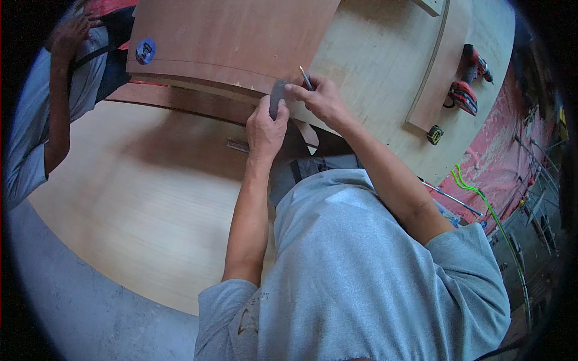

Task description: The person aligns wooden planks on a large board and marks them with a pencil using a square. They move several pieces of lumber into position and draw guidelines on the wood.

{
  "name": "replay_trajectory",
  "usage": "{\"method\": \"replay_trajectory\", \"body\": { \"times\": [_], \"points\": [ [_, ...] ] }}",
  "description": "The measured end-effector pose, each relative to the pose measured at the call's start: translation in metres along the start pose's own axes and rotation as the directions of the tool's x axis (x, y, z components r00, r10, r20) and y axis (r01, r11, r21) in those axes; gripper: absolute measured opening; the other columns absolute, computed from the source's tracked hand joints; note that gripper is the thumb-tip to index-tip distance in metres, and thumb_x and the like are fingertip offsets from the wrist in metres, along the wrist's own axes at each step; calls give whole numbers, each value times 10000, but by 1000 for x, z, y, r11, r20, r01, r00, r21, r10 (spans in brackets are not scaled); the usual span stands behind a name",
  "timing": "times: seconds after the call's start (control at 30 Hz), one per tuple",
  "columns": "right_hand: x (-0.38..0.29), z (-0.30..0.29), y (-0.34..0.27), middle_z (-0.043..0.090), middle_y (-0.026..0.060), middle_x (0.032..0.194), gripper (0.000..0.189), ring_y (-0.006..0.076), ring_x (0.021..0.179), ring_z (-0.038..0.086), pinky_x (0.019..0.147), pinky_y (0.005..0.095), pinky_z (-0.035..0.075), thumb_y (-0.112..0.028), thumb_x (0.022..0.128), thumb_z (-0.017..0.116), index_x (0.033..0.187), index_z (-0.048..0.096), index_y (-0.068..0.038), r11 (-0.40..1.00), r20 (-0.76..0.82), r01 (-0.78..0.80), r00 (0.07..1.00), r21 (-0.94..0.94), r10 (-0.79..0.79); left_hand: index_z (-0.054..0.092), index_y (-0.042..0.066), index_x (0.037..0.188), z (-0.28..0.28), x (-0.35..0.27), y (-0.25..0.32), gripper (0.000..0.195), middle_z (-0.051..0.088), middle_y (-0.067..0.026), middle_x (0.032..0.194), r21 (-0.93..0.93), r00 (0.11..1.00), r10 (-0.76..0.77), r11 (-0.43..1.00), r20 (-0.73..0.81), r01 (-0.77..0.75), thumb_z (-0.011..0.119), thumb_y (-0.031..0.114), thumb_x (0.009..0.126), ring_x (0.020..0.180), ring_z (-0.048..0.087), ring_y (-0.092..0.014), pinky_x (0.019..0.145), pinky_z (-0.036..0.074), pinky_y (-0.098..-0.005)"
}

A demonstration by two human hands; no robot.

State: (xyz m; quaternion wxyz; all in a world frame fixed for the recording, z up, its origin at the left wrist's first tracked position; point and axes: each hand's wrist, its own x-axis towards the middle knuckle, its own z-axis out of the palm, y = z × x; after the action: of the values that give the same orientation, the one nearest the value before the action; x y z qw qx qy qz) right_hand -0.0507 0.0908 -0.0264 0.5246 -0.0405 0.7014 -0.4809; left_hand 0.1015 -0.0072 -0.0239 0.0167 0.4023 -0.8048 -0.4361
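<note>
My left hand (265, 131) grips a flat dark grey strip (276, 99) between thumb and fingers. The strip lies across the near edge of a reddish plywood panel (226, 36), close to its right corner. A pencil (305, 77) is held in my right hand (327, 101), its metal-banded end pointing up and away. The fingertips of that hand touch or nearly touch the strip's right side. A thin curved line runs along the panel near its edge, where small pale chips show. A round blue sticker (145, 51) is at the panel's left.
A person in a grey shirt (34, 122) stands at the left, by the panel. On the plywood worktop (375, 58) at right are a narrow board (435, 81), a red cordless drill (467, 83) and a tape measure (435, 135). Below left lies another plywood sheet (149, 225). A green hose (490, 203) trails right.
</note>
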Motion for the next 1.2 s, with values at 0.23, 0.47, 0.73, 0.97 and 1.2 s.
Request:
{"method": "replay_trajectory", "body": {
  "times": [0.23, 0.47, 0.73, 0.97, 1.2],
  "points": [
    [2, 2, 5, 722, 55, 872, 385, 125, 827, 608, 756, 332, 498, -335, 929, 813, 1001, 732, 35, 1000, -18, -3, 1000, -25, 3, 625, 27, 1014, -1, 0, 2, 268, 663, -224, 765, 2, 998, 53, 999, -36, -53, 642, 294, 1023, 712, 688, -409, 644, 510, -495],
    [7, 3, 13, 712, 44, 848, 371, 120, 797, 598, 723, 320, 491, -323, 935, 814, 995, 727, 33, 1000, -23, 14, 1000, 19, -14, 627, 38, 1006, -2, 1, 4, 258, 695, -253, 856, -6, 1000, 10, 1000, -2, -10, 648, 295, 1001, 804, 688, -474, 687, 524, -555],
    [-1, 4, -5, 767, 77, 957, 338, 148, 879, 687, 823, 313, 542, -288, 944, 803, 1059, 736, 23, 992, 5, -20, 1000, 127, 20, 620, 39, 1044, -1, 2, -2, 268, 700, -261, 861, 35, 999, 39, 999, -2, -38, 644, 300, 991, 811, 695, -480, 700, 534, -568],
    [6, -1, 3, 769, 75, 949, 366, 155, 869, 695, 824, 323, 546, -313, 928, 812, 1048, 739, 24, 1000, 20, -1, 1000, 22, 0, 576, 63, 1146, 7, -3, -2, 342, 711, -252, 861, 173, 991, 66, 984, -116, -45, 644, 349, 972, 796, 706, -488, 694, 556, -592],
    [10, 1, 11, 735, 52, 864, 354, 128, 811, 647, 758, 326, 516, -336, 916, 819, 965, 751, 9, 1000, -7, 16, 1000, 3, -16, 592, 65, 1118, 11, -5, -4, 288, 688, -214, 965, 194, 969, 175, 971, -175, -140, 671, 300, 972, 836, 699, -450, 695, 556, -561]
  ]
}}
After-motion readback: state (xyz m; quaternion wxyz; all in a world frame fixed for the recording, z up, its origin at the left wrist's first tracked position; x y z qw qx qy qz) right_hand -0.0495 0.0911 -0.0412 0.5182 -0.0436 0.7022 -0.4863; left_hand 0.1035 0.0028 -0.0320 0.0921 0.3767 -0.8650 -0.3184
